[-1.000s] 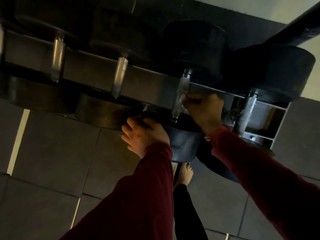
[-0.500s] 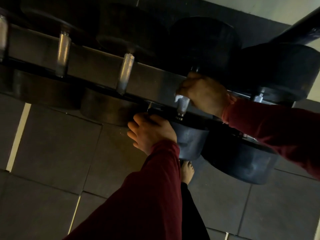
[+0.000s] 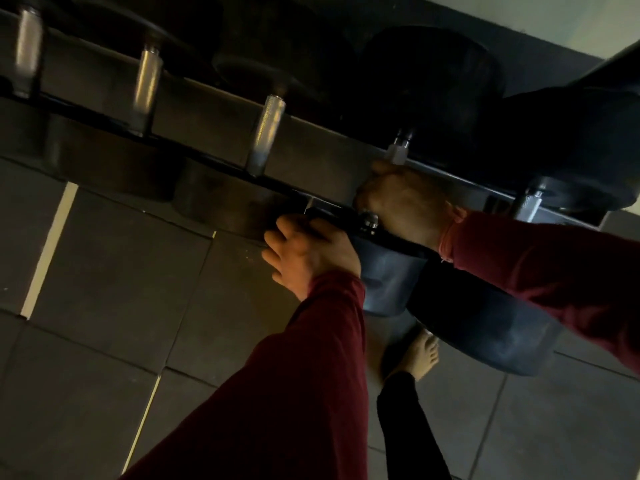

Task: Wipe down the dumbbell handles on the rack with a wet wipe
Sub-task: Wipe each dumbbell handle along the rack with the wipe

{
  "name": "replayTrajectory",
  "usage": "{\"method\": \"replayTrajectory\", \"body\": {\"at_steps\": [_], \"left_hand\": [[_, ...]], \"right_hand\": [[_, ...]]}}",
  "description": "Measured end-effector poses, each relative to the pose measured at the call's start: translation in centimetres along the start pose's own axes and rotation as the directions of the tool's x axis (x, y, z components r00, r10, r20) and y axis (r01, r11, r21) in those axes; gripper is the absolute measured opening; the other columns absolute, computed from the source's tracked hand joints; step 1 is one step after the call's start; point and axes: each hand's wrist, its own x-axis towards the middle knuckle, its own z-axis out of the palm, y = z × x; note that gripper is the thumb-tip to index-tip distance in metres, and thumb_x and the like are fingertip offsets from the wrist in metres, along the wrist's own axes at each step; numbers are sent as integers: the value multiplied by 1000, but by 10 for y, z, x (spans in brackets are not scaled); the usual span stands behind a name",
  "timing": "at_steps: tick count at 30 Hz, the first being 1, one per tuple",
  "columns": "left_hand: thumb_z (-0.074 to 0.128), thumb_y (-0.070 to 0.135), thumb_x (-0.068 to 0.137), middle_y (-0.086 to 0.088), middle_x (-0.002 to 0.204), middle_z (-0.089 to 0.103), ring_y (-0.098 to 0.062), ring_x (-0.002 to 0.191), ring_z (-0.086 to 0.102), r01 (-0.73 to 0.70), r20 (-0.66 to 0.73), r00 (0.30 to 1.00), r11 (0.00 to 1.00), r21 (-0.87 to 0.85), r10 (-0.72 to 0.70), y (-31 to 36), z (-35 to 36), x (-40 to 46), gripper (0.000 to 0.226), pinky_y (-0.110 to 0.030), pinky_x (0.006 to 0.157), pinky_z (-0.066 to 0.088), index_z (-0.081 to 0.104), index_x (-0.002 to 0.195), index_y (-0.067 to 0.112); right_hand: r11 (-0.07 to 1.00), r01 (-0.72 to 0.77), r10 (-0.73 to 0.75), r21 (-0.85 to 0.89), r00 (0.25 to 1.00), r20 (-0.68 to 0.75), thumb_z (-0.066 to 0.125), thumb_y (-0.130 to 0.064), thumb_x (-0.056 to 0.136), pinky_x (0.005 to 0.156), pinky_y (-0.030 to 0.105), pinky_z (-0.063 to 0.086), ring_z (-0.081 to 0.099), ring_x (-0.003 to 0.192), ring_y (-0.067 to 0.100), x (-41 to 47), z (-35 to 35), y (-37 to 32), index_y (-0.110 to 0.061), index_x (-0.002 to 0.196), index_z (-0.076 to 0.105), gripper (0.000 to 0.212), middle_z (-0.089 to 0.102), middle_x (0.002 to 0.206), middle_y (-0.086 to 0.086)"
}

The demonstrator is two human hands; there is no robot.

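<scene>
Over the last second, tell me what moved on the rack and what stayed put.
The right hand slid along the dumbbell handle it grips: up toward the far weight half a second ago, now back down near the front weight, leaving the handle's upper end bare with a bit of white wipe on it. The left hand stayed resting on the front weight. The other dumbbells kept their places.

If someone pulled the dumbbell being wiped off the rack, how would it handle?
Probably heavy: the dumbbell has thick dark end weights. Its round ends might roll on the floor. The ridged metal handle that the right hand grips likely resists slipping.
</scene>
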Motion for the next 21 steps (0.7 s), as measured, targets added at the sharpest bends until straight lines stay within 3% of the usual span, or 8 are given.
{"method": "replayTrajectory", "body": {"at_steps": [2, 5, 7, 9, 13, 16, 18, 21], "left_hand": [[43, 34, 90, -6, 120, 48, -28, 112, 43, -3, -3, 1000, 1000, -7, 3, 0, -1, 0, 30, -46, 89, 36, 52, 112, 16], [45, 34, 90, -5, 121, 49, -28, 113, 43, -36, -9, 999, 999, -33, 36, -1, -3, -3, 29, -48, 90, 37, 54, 111, 15], [48, 32, 90, -6, 120, 52, -28, 112, 45, -79, -24, 997, 994, -73, 77, 0, -4, -5, 28, -49, 90, 39, 57, 109, 13], [51, 29, 88, -7, 116, 55, -29, 109, 47, -161, -60, 986, 983, -86, 156, -1, -5, -9, 26, -48, 88, 41, 61, 107, 13], [52, 27, 84, -2, 107, 54, -26, 104, 44, -395, -119, 915, 917, -66, 385, -1, 0, -50, 19, -37, 83, 27, 63, 98, 21], [49, 24, 81, -5, 102, 56, -28, 97, 47, -537, -105, 843, 828, -162, 527, 5, 13, -108, 20, -36, 81, 32, 64, 93, 18], [48, 20, 82, -8, 98, 58, -29, 93, 49, -558, -55, 825, 794, -243, 563, 7, 33, -143, 21, -38, 84, 40, 65, 91, 13], [42, 24, 82, -9, 100, 58, -31, 94, 49, -340, 13, 935, 902, -266, 356, 6, 64, -173, 29, -44, 85, 42, 65, 96, 14]], "right_hand": [[995, -77, 60, 69, 974, 220, 67, -19, 83, 74, 34, 55, 64, 87, 22, 1, -5, 0, -25, 85, 73, 9, 68, 88, -3], [871, -391, 330, 298, 914, 235, 68, -17, 82, 79, 25, 56, 71, 87, 13, -9, -12, 13, -36, 95, 76, 25, 75, 94, -5], [478, -617, 554, 625, 764, 330, 67, -9, 89, 65, 17, 57, 70, 67, 3, -25, -22, 20, -26, 100, 77, 23, 75, 89, 2], [43, -685, 589, 728, 606, 535, 59, -2, 95, 60, 18, 59, 68, 58, 4, -46, -34, 23, -15, 100, 74, 21, 73, 89, 12], [-271, -633, 495, 725, 554, 669, 60, 10, 89, 79, 24, 60, 73, 78, 10, -88, -56, 46, -10, 98, 71, 24, 75, 97, 7], [-104, -687, 415, 719, 627, 660, 68, 8, 84, 72, 15, 57, 73, 87, 7, -121, -63, 64, -11, 109, 71, 31, 77, 98, 2], [259, -715, 458, 649, 682, 570, 78, -5, 82, 67, 11, 55, 72, 83, 1, -141, -60, 79, -18, 109, 75, 30, 77, 95, -3], [790, -479, 339, 383, 862, 378, 79, -24, 82, 72, -1, 43, 61, 75, -14, -158, -51, 95, -33, 103, 79, 22, 75, 93, -15]]}}
